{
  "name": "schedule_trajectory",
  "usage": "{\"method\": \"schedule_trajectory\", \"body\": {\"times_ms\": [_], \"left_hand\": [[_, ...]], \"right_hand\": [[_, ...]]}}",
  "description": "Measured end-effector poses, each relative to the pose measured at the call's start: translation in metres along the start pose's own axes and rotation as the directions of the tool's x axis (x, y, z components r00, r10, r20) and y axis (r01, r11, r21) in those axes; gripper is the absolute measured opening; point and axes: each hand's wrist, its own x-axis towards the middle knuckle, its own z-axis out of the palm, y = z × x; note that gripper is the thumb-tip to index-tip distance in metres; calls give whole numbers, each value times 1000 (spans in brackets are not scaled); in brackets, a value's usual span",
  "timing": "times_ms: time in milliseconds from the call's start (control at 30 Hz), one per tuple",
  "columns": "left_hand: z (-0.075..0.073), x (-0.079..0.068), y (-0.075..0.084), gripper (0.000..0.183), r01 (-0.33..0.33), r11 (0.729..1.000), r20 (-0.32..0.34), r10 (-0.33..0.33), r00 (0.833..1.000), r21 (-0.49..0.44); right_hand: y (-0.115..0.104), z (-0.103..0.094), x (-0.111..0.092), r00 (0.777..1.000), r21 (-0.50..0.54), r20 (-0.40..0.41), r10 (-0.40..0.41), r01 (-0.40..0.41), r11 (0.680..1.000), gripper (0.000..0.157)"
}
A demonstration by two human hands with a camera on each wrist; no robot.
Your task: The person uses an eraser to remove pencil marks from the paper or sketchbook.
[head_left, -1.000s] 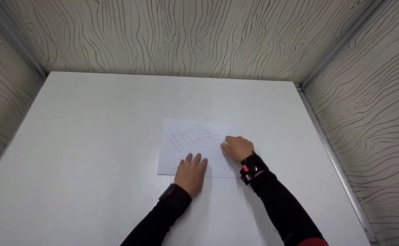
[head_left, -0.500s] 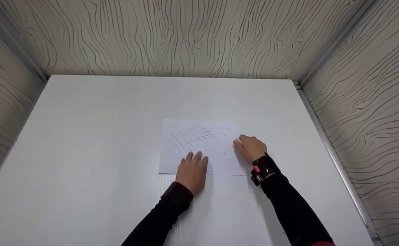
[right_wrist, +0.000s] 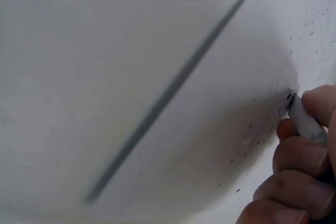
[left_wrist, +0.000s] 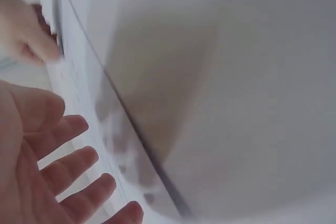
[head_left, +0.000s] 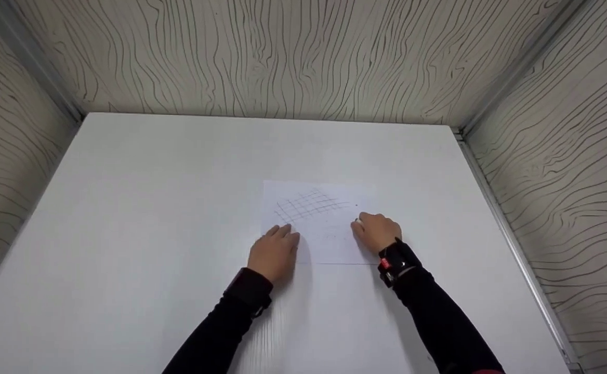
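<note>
A white sheet of paper [head_left: 329, 252] lies on the table, with a crosshatched line drawing [head_left: 311, 204] across its upper left part. My left hand [head_left: 275, 253] is at the sheet's lower left, covering that corner, its fingers loosely spread in the left wrist view. On the right side of the paper, my right hand [head_left: 378, 232] pinches a small whitish eraser [right_wrist: 304, 120] between thumb and fingers. The eraser's worn, dark-smudged tip touches the sheet. Dark crumbs [right_wrist: 252, 140] lie scattered around it in the right wrist view.
The white table [head_left: 153, 208] extends around the paper on all sides. Wood-grain patterned panels [head_left: 282, 57] stand at its back and both sides, joined by grey metal strips [head_left: 511, 234]. Faint specks lie on the paper between the hands.
My left hand has shifted left across the sheet to its lower left corner. My right hand has gone right with the eraser, then partly back. The head view has shifted slightly.
</note>
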Motion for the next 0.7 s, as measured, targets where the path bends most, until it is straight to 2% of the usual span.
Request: {"method": "schedule_trajectory", "body": {"times_ms": [100, 233, 367, 533, 700], "left_hand": [[-7, -5, -20, 23, -3, 1000, -46, 3, 999, 2], [-5, -12, -32, 25, -27, 999, -49, 29, 998, 46], [4, -10, -30, 29, -45, 993, -61, 52, 997, 111], [13, -6, -24, 29, -59, 989, -93, 72, 993, 133], [18, -5, -20, 31, -58, 987, -110, 75, 991, 147]], "right_hand": [[1, -4, 2, 1000, 15, -14, 3, -3, 1000, 33], [-8, -5, 4, 999, 27, -35, -29, 30, 999, 34], [-31, -3, 6, 996, 19, -12, -86, 86, 996, 33], [-67, 4, 6, 988, -11, 27, -150, 151, 988, 32], [-91, 15, 7, 977, -42, 18, -215, 215, 976, 31]]}}
